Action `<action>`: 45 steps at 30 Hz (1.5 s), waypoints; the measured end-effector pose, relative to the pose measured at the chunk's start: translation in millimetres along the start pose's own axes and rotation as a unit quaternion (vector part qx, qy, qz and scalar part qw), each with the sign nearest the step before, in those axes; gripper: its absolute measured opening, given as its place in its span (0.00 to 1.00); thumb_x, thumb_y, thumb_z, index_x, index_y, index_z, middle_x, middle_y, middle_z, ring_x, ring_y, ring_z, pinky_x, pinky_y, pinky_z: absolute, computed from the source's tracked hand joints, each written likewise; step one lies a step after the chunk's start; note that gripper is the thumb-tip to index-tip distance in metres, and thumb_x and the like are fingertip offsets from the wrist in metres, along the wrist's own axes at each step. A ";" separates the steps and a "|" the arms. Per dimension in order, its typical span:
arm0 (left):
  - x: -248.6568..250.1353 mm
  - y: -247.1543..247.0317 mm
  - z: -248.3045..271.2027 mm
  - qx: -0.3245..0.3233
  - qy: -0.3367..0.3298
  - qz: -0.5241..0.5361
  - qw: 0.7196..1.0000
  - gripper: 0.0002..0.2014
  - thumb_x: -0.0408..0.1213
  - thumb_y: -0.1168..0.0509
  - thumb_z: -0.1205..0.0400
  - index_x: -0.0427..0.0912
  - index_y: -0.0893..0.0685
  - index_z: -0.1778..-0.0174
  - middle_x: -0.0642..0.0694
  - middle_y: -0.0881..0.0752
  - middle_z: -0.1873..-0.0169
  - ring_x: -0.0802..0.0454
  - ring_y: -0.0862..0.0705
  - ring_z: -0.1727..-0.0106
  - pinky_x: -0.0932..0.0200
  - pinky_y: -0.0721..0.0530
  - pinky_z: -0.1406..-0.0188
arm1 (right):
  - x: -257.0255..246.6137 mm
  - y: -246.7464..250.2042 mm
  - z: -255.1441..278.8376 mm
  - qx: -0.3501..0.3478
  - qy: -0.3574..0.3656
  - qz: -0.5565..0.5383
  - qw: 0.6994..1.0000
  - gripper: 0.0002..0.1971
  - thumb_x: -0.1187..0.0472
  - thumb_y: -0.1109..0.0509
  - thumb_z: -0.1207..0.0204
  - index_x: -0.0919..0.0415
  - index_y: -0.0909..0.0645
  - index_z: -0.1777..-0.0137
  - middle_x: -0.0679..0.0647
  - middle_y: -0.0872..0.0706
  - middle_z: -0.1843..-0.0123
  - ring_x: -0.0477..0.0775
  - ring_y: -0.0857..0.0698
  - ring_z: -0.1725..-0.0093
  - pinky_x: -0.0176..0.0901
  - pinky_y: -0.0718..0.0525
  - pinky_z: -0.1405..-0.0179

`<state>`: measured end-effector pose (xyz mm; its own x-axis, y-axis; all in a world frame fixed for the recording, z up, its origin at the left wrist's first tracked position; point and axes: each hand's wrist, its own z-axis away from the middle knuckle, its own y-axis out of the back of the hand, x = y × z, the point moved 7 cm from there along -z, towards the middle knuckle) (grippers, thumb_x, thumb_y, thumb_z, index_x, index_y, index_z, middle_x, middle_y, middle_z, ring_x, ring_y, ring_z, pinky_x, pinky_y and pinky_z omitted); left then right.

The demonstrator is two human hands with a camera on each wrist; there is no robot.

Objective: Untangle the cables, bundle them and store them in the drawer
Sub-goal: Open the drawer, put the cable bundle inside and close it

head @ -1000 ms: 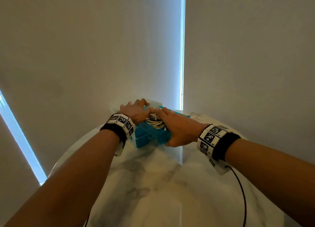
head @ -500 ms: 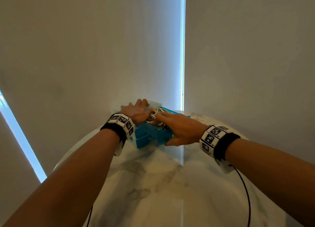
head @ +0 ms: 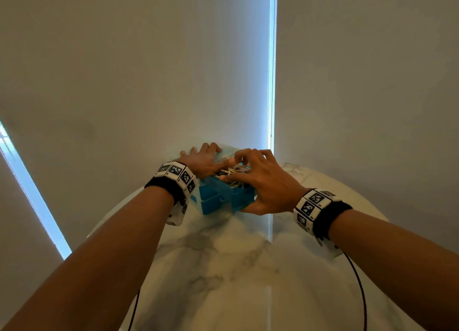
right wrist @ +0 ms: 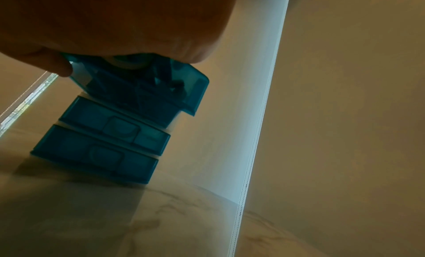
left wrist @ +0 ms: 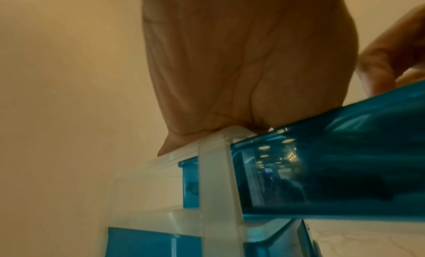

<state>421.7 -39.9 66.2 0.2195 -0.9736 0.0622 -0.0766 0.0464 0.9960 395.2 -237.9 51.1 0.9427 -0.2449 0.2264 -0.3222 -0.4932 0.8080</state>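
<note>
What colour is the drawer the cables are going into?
Translucent teal-blue. The open top drawer shows best in the right wrist view; its frame is frosted white.

White coiled cables (head: 233, 171) bundled in the pulled-out top drawer (head: 238, 197) of a small unit (right wrist: 103, 143), translucent blue drawers in a whitish frame, two lower drawers shut, unit standing on a marble table (head: 223, 268)

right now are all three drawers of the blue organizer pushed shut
No, the top drawer is pulled out past the two closed drawers below it, with the right hand over the bundled cables in it.
</note>
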 end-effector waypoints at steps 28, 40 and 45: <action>-6.7 4.0 -0.9 0.012 -0.001 0.022 1.000 0.39 0.76 0.51 0.14 0.56 0.35 0.12 0.44 0.35 0.09 0.35 0.33 0.11 0.29 0.40 0.12 | 15.7 -14.2 -8.0 0.106 -0.130 -0.023 0.986 0.46 0.32 0.17 0.33 0.52 0.30 0.21 0.58 0.28 0.21 0.61 0.29 0.20 0.59 0.27 0.20; -6.8 3.8 -4.8 0.017 0.005 0.033 0.999 0.39 0.74 0.43 0.14 0.57 0.36 0.11 0.44 0.36 0.09 0.35 0.34 0.11 0.31 0.40 0.11 | 19.9 -22.1 0.7 0.080 -0.183 -0.168 0.965 0.34 0.44 0.08 0.33 0.52 0.23 0.34 0.49 0.13 0.37 0.48 0.14 0.47 0.33 0.13 0.51; -7.2 5.9 -3.1 0.010 0.002 0.033 0.999 0.36 0.70 0.42 0.12 0.56 0.37 0.11 0.43 0.35 0.09 0.35 0.33 0.11 0.31 0.39 0.11 | 42.0 11.4 -0.4 -0.009 -0.182 -0.256 0.949 0.26 0.41 0.09 0.33 0.46 0.14 0.40 0.41 0.08 0.39 0.43 0.09 0.40 0.35 0.11 0.40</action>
<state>422.7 -31.9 71.8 0.2180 -0.9674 0.1290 -0.1102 0.1069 0.9881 431.1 -253.4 70.0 0.8823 -0.2513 -0.3980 0.1743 -0.6111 0.7721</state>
